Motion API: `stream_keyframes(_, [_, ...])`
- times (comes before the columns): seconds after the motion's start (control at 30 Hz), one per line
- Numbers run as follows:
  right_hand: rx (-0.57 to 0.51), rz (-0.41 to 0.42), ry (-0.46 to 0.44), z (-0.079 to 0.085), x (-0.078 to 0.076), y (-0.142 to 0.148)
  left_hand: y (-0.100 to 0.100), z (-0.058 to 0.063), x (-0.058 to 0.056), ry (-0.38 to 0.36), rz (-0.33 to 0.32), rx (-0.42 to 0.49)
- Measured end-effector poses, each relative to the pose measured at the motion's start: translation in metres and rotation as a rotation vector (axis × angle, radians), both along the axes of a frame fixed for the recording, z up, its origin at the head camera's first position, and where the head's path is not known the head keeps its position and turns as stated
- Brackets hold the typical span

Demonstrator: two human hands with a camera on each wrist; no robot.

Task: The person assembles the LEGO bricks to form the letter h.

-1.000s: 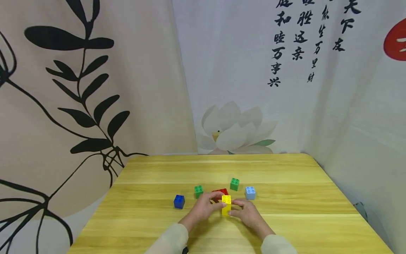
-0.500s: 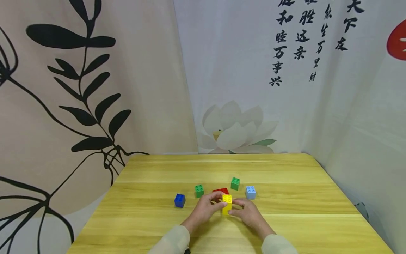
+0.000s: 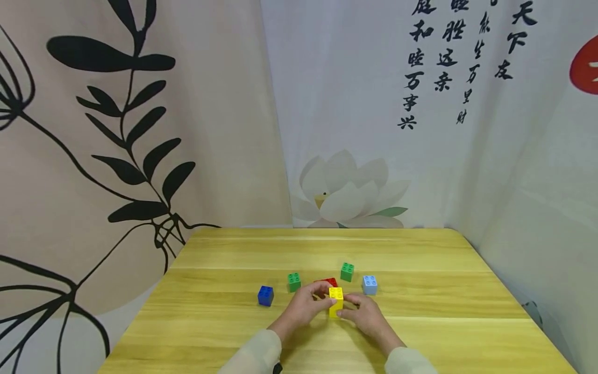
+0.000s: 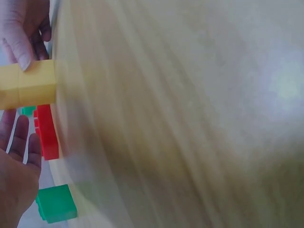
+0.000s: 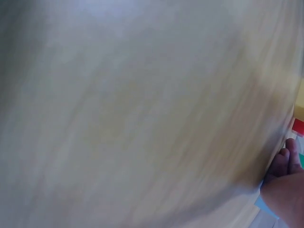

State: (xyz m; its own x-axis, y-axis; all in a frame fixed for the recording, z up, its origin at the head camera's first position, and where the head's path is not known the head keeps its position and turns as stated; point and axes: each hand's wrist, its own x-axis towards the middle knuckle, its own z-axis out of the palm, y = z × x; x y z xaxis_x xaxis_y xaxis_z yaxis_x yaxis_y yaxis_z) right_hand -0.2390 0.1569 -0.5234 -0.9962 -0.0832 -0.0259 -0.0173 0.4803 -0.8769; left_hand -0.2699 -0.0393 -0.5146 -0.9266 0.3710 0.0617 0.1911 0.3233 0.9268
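Observation:
Two yellow toy bricks (image 3: 336,302), one stacked on the other, stand upright between the hands in the head view; a seam between them shows in the left wrist view. My left hand (image 3: 301,308) pinches the upper part from the left, thumb on the near side. From the right, my right hand (image 3: 369,315) holds the lower part between thumb and fingers. Just behind the left fingers lies a red brick (image 3: 330,281), partly hidden by them. In the left wrist view the yellow stack (image 4: 35,84) lies across the left edge, its base close at the tabletop.
Around the hands on the wooden table (image 3: 420,343) are a dark blue brick (image 3: 265,296) at left, one green brick (image 3: 294,282) beside the left hand, another green brick (image 3: 347,271) farther back, and a light blue brick (image 3: 369,285) behind the right hand. A printed curtain (image 3: 224,130) hangs behind.
The head view has shifted slightly. Both hands keep their hold on the yellow bricks, and the other bricks stay in place.

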Motion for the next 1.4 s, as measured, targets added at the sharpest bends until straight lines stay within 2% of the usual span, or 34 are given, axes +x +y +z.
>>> stream_keyframes(0.27, [0.005,0.02,0.006,0.0,0.001,-0.002,-0.011,0.007,-0.002,0.001,-0.018,-0.04])
stream_keyframes(0.47, [0.011,0.02,-0.021,0.0,0.002,-0.003,-0.029,0.013,-0.002,0.023,-0.011,-0.113])
stream_keyframes(0.73, [0.014,0.009,-0.041,0.006,0.006,-0.004,-0.054,0.021,-0.001,0.018,-0.012,-0.202])
stream_keyframes(1.13, [-0.01,0.022,-0.013,0.005,0.007,-0.003,-0.085,0.024,-0.005,0.07,-0.035,-0.232])
stream_keyframes(1.4, [-0.01,0.018,0.004,0.005,0.008,-0.001,-0.099,0.028,-0.007,0.068,-0.04,-0.23])
